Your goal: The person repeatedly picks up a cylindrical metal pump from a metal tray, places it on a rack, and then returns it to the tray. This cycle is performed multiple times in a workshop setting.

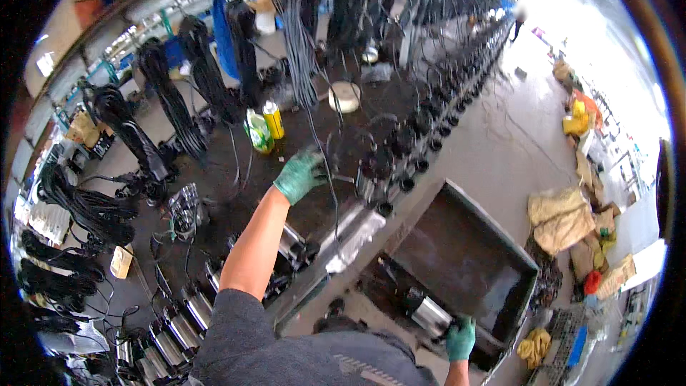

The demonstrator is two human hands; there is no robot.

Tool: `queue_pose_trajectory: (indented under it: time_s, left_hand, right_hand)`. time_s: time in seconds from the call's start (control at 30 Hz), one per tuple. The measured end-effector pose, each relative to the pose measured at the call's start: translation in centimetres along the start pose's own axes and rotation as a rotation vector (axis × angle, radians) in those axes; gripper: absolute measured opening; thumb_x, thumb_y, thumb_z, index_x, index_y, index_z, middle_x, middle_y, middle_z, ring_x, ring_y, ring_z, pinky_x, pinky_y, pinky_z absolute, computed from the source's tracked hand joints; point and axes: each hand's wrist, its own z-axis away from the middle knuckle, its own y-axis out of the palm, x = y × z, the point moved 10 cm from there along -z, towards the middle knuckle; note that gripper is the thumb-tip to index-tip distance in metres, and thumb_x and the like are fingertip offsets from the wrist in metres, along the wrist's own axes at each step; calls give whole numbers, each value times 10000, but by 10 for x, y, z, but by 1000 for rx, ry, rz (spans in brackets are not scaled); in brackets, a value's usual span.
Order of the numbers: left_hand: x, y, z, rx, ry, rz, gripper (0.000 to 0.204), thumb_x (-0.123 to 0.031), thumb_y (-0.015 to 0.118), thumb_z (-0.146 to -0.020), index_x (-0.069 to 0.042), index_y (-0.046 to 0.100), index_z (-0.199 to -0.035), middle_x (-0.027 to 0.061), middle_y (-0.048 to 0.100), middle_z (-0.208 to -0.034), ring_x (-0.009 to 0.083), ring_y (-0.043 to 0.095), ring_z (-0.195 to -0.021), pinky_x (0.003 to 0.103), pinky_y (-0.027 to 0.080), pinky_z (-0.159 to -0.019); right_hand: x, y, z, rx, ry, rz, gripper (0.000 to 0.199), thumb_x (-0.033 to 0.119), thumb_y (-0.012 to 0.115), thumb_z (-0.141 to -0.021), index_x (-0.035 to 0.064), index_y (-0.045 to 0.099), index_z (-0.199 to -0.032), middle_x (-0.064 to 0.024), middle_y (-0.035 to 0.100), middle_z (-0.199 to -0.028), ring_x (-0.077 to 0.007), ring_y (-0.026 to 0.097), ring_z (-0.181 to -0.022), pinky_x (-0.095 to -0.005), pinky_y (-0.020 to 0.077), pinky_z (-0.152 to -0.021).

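Note:
My left hand [300,175], in a green glove, reaches over the dark workbench [286,132]. Its fingertips are blurred beside a hanging black cable [331,189], so I cannot tell whether they grip it. Lower right, my right hand [461,341], also gloved in green, is closed on the black end of a silver cylindrical motor [431,314]. That motor lies tilted at the near end of a dark metal tray [529,271]; part of its end is hidden by the hand.
Coiled black cables [171,96] hang along the bench. A yellow can [273,119], a green-and-white container [258,131] and a tape roll [344,97] stand there. Silver cylinders [168,347] line its near side. Brown sacks [561,219] lie at right; a person [519,23] stands far off.

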Motion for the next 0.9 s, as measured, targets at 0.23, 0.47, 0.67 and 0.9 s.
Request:
queue_pose_trajectory:
  time_s: [0.23,0.47,0.67,0.9]
  left_hand:
    - [132,59,125,207,-144,-122,296,-221,641,-1028,-34,600,-1253,87,697,-1167,225,678,-1101,379,540,-973]
    - [127,47,140,-58,-124,-24,333,-319,616,-1040,-34,600,-1212,164,715,-1122,291,716,-995,461,581,-923]
    - [-36,29,125,-205,215,159,327,-345,614,-1036,-54,608,-1184,199,718,-1110,355,728,-1018,493,602,-886]
    - [-112,-45,135,-414,520,-130,285,-289,606,-1048,-42,624,-1188,164,720,-1128,313,713,-1074,471,582,-938]
  right_hand:
    - [-85,45,13,204,482,-527,406,-20,523,-894,79,585,-1283,-117,662,-1086,-291,689,-890,-401,578,-758]
    - [-32,53,9,421,576,-860,383,-10,556,-894,12,597,-1274,-95,666,-1044,-228,698,-867,-347,617,-669]
    - [106,91,-33,516,435,-915,310,171,621,-950,6,581,-1210,-95,642,-981,-188,645,-826,-330,583,-711]
    - [313,224,-93,804,413,-926,371,280,651,-956,76,546,-1248,-68,638,-1018,-205,696,-822,-397,633,-681]
